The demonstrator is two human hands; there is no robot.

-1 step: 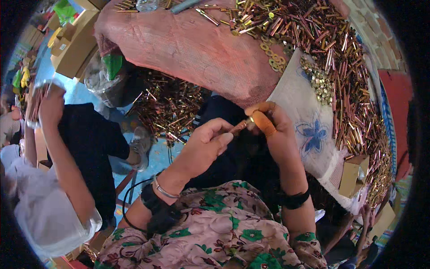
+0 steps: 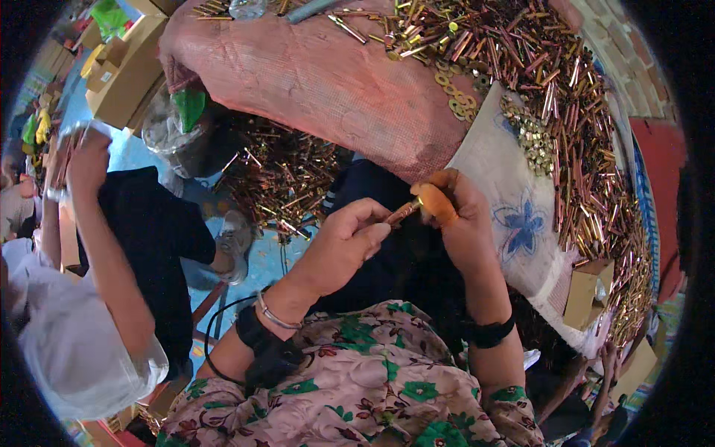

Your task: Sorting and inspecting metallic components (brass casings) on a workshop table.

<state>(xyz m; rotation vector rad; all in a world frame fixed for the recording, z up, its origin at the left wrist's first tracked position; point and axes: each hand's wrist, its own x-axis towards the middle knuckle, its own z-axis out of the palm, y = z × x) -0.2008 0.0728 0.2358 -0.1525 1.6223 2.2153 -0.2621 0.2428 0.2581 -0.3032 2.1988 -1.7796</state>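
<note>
My left hand (image 2: 339, 246) pinches the near end of a thin copper-coloured metal tube (image 2: 402, 211) between thumb and fingers. My right hand (image 2: 468, 223) meets it from the right and grips an orange-tan rounded piece (image 2: 435, 203) at the tube's other end. Both hands hover over my lap, in front of a dark garment. I wear a bracelet and a dark band on the left wrist, and a dark band on the right. What the rounded piece is cannot be made out.
A big heap of brass and copper tubes (image 2: 566, 119) lies on pink cloth (image 2: 320, 82) and a white flowered cloth (image 2: 521, 223). More tubes (image 2: 283, 179) are piled lower down. Another person's arm (image 2: 112, 261) is raised at the left. Cardboard boxes (image 2: 126, 67) stand at the top left.
</note>
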